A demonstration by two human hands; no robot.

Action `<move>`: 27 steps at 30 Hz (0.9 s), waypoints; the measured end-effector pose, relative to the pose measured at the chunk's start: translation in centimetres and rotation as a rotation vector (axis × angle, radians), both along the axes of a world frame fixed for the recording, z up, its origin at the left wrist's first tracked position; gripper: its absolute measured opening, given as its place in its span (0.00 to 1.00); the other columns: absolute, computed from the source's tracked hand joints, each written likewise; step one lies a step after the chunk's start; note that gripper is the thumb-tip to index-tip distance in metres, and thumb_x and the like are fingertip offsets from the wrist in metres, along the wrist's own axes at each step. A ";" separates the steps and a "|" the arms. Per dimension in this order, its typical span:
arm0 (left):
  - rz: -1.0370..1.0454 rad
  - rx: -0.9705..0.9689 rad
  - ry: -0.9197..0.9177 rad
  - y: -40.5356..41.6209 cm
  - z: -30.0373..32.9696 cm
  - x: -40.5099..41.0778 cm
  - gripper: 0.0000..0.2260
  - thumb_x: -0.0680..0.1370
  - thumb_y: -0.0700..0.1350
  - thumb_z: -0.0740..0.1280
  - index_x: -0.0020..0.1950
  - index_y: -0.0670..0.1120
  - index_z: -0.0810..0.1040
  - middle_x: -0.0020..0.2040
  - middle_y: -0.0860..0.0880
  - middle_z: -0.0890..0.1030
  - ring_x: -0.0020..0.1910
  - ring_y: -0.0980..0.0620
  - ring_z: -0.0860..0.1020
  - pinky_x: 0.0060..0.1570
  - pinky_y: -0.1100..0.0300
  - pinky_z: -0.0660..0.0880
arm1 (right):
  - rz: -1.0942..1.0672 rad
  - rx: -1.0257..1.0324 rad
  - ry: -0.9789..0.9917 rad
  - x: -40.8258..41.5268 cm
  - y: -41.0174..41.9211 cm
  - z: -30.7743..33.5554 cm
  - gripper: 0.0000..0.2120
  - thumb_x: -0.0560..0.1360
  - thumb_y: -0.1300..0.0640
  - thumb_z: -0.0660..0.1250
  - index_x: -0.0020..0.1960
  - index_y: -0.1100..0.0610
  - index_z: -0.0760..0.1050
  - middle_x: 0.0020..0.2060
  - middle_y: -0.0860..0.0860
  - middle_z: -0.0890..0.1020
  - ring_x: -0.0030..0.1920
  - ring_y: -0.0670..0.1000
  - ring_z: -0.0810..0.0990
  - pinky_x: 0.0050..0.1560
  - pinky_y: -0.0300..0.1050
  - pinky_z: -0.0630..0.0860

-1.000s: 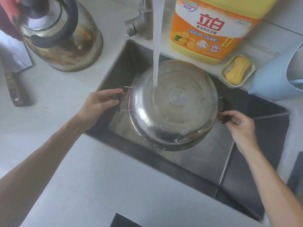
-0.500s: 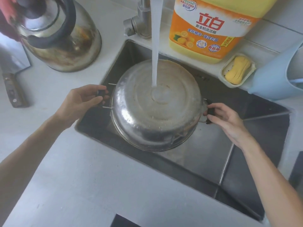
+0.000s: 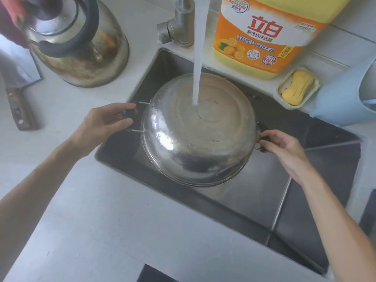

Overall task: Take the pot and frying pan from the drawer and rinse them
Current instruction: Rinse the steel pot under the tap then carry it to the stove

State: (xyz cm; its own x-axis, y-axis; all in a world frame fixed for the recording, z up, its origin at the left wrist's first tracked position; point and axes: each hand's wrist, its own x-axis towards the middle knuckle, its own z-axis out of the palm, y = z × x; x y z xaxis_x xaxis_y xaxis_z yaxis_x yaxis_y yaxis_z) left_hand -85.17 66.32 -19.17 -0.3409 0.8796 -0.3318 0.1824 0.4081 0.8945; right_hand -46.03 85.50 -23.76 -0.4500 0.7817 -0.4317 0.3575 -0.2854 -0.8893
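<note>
I've got one pot [image 3: 200, 137] upside down over the sink [image 3: 317, 180], its base facing up, both hands on it. Left hand [image 3: 101, 125] is closed w/ thumb and fingers pinching the black grip of the pot's left handle [image 3: 130, 113]; the 2 wire prongs of that handle run to the pot wall. Right hand [image 3: 284, 145] is curled round the black grip of the right handle [image 3: 262, 137], fingers partly covering it. So 2 handles, 1 hand each.

One stream of water [image 3: 198, 58] falls from the tap [image 3: 179, 27] and lands near the centre of the pot's base, spreading over it. Pot sits toward the back left of the sink; can't tell if its rim touches the sink floor.

On the counter [image 3: 101, 231]: 1 kettle [image 3: 81, 43] w/ black handle, back left; 1 cleaver [image 3: 16, 84] at far left, wooden handle toward me. Behind the sink: 1 big yellow-orange dish soap jug [image 3: 262, 37], just right of the tap; beside it 1 soap dish [image 3: 298, 87] w/ 1 yellow bar. One pale blue container [image 3: 343, 94] at right edge. I see no frying pan in view.
</note>
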 end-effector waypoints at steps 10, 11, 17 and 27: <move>-0.012 -0.056 0.120 1.3 -0.3 1.5 0.11 0.76 0.42 0.68 0.54 0.57 0.80 0.50 0.49 0.84 0.41 0.57 0.80 0.54 0.60 0.74 | -0.108 -0.003 -0.051 1.1 -0.3 0.1 0.08 0.75 0.67 0.65 0.42 0.57 0.79 0.26 0.47 0.80 0.25 0.45 0.72 0.30 0.33 0.71; -0.024 -0.086 0.127 1.2 -0.5 1.7 0.10 0.76 0.44 0.68 0.54 0.58 0.80 0.49 0.48 0.84 0.39 0.58 0.80 0.54 0.59 0.74 | -0.124 0.026 -0.049 1.3 -0.2 0.3 0.08 0.76 0.66 0.64 0.42 0.56 0.80 0.26 0.47 0.79 0.26 0.45 0.72 0.30 0.34 0.71; -0.069 -0.193 0.067 0.5 -2.0 3.4 0.10 0.78 0.46 0.65 0.57 0.57 0.79 0.51 0.50 0.84 0.46 0.50 0.83 0.58 0.52 0.76 | -0.249 0.093 0.058 1.1 0.1 1.8 0.06 0.68 0.48 0.71 0.40 0.49 0.83 0.33 0.52 0.78 0.30 0.46 0.71 0.34 0.35 0.70; 0.027 -0.059 0.137 -0.7 -0.5 3.3 0.16 0.71 0.51 0.70 0.59 0.57 0.79 0.40 0.47 0.82 0.37 0.52 0.80 0.59 0.44 0.73 | -0.069 0.107 -0.042 0.9 -0.9 0.7 0.08 0.75 0.62 0.68 0.46 0.50 0.79 0.40 0.45 0.83 0.41 0.43 0.78 0.40 0.31 0.75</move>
State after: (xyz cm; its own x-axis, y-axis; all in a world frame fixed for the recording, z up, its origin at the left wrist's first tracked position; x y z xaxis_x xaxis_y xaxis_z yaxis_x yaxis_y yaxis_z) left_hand -81.89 65.58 -19.63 -0.4097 0.8499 -0.3315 0.2899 0.4658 0.8361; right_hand -45.11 84.63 -23.11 -0.3772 0.8525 -0.3619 0.3779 -0.2151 -0.9005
